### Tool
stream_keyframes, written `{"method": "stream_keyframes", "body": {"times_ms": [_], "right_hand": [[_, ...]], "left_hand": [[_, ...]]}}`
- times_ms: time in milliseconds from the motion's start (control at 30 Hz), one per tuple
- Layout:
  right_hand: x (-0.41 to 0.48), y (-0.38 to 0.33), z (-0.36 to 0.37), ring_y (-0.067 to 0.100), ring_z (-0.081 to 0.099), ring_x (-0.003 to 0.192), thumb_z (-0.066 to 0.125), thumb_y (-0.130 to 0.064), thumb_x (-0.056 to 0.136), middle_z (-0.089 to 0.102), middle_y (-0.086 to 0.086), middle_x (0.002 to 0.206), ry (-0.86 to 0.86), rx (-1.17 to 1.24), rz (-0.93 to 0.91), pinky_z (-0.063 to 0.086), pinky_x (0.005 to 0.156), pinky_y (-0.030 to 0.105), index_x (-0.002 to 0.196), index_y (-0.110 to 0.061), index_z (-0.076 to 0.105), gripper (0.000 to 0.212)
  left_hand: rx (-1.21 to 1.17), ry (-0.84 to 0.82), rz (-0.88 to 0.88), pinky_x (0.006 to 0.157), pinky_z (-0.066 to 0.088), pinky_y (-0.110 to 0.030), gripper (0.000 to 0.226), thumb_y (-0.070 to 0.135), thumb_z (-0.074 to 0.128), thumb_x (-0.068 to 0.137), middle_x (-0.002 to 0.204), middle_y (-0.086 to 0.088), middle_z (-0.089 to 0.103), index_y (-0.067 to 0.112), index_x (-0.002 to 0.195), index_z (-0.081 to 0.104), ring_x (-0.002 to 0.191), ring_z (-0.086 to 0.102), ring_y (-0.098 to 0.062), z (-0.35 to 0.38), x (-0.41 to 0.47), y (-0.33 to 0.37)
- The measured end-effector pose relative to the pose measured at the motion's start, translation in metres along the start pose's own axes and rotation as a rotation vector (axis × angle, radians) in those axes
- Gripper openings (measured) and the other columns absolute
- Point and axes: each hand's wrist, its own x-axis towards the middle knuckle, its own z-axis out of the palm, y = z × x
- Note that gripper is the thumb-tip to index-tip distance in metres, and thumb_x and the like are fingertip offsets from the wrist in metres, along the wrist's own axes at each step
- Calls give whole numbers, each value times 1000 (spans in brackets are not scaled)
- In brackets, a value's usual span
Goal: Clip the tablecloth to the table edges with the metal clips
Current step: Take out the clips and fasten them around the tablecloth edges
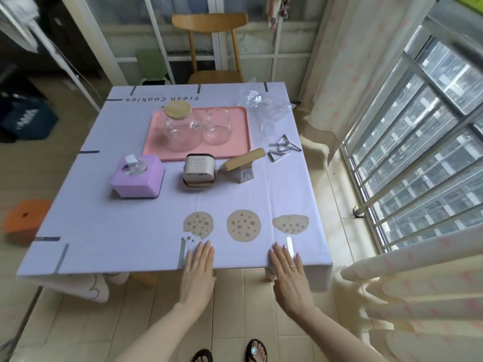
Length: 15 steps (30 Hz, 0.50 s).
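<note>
Lilac cookie-print tablecloth (125,226), pink tray (243,142), purple tissue box (136,178).

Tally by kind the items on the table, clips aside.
Glass vessels: 2, teapot, pitcher
Pink tray: 1
Purple tissue box: 1
Beige cube device: 1
Wooden stand: 1
Clear plastic bag: 1
Total: 7

Lilac tablecloth (125,231) over a square table, left hand (200,270) and right hand (288,273) flat at its near edge, a metal clip (289,245) by the right fingers, spare clips (283,150) beside a pink tray (243,131)
</note>
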Motion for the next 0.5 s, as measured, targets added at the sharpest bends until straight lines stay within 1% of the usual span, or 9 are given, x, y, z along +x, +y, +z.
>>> {"method": "stream_keyframes", "body": {"times_ms": [67,133,167,267,333,367,400,433,500], "right_hand": [[7,-11,-4,26,27,141,40,-3,64,33,6,148,-23,-8,-21,10,111,44,140,-7,34,76],[12,-28,-6,28,44,132,56,-2,58,40,8,145,-83,5,-41,10,109,42,137,-7,38,82],[15,-37,-5,28,47,129,66,-2,51,45,9,143,-101,-3,-54,9,109,42,135,-7,41,88],[22,-70,-1,24,53,123,76,-6,42,54,6,136,-112,-6,-120,13,109,40,128,-9,54,89],[26,-93,0,19,58,118,80,-13,37,59,2,131,-134,17,-136,31,110,40,122,-13,62,87],[27,-105,-6,17,58,118,81,-17,37,59,1,131,-162,32,-117,39,106,39,121,-14,63,86],[27,-116,-10,17,55,122,80,-17,42,55,2,135,-186,51,-91,40,104,38,125,-14,61,84],[27,-124,-13,19,45,132,75,-15,55,43,4,144,-191,70,-93,30,109,39,134,-12,51,82],[31,-139,-13,22,13,145,52,-7,80,11,3,157,-183,109,-151,-1,113,38,149,-11,22,75]], "left_hand": [[-6,-7,-44,110,18,-41,94,25,95,36,131,-16,56,-1,119,61,118,55,-33,1,-3,-24],[-35,-50,-63,98,43,-43,96,25,96,29,129,-13,57,2,116,64,114,59,-29,3,-5,-41],[-57,-66,-59,90,50,-41,96,24,96,28,129,-12,58,3,116,64,113,60,-27,4,-5,-48],[-133,-68,-33,84,52,-34,94,17,96,29,129,-11,58,2,116,64,112,61,-25,8,-6,-64],[-161,-91,-8,83,52,-30,90,17,96,30,128,-8,59,4,114,66,112,61,-22,7,-8,-72],[-168,-90,7,82,52,-28,88,17,96,30,127,-7,60,5,113,67,111,62,-21,6,-9,-75],[-179,-83,21,83,52,-29,87,16,96,31,126,-5,61,6,112,67,111,62,-20,6,-8,-79],[-184,-69,33,85,51,-30,86,15,95,32,126,-4,62,7,113,67,111,62,-19,7,-7,-84],[-194,-45,65,87,50,-33,85,13,95,34,125,-2,62,8,114,66,112,61,-20,12,-6,-91]]}}
